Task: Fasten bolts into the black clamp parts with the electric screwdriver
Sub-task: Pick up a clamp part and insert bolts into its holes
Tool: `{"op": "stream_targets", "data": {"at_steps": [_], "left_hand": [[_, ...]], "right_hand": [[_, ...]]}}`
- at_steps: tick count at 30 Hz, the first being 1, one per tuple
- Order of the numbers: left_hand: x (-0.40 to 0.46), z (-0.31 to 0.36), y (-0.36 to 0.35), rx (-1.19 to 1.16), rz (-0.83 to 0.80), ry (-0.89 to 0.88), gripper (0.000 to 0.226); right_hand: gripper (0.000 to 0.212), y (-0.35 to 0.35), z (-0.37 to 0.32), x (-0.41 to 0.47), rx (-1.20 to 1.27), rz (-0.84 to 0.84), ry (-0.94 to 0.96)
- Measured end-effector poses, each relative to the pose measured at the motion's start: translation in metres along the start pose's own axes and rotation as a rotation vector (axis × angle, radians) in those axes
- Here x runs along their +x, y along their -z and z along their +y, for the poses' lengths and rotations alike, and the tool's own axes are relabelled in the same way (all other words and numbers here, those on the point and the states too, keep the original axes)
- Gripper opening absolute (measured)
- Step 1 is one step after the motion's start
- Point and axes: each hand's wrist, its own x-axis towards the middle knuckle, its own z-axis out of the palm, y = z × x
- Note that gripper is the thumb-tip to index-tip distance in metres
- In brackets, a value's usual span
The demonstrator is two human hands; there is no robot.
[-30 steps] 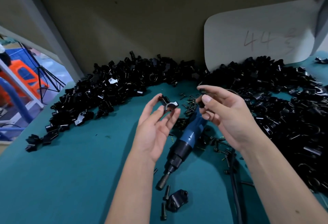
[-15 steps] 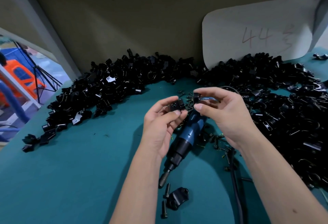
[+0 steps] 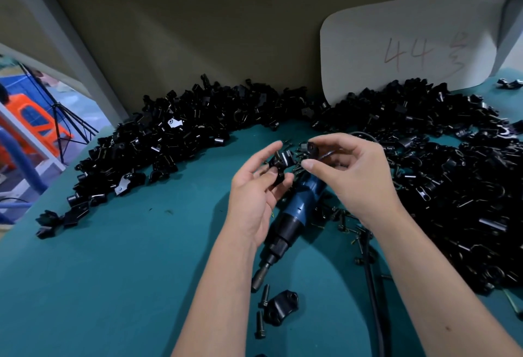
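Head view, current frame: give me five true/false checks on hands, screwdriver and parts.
1. The electric screwdriver lies on the teal table, in neither hand. True.
2. The left hand is empty. False: its fingers hold a black clamp part.
3. The right hand holds a small black part at its fingertips. True.
4. The assembled clamp near the screwdriver's tip has two loose bolts beside it. True.
5. The white card at the back reads 12. False: it reads 44, followed by a mark I cannot make out.
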Motion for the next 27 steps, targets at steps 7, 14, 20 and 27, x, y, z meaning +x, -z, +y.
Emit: {"op": "stream_targets", "data": {"at_steps": [7, 14, 20, 27], "left_hand": [[-0.003, -0.003, -0.007, 0.037, -0.022, -0.116, 0.029], [0.006, 0.000, 0.007, 0.080, 0.326, -0.164, 0.012], [0.006, 0.000, 0.005, 0.118, 0.423, -0.239, 0.012], [0.007, -0.004, 0.000, 0.200, 0.349, -0.240, 0.013]], "right_hand": [[0.016, 0.001, -0.008, 0.001, 0.533, -0.057, -0.346], [0.019, 0.017, -0.011, 0.004, 0.352, 0.219, -0.444], [0.037, -0.005, -0.023, 0.016, 0.266, -0.032, -0.373], [0.013, 0.015, -0.009, 0.089, -0.706, 0.186, -0.219]]}}
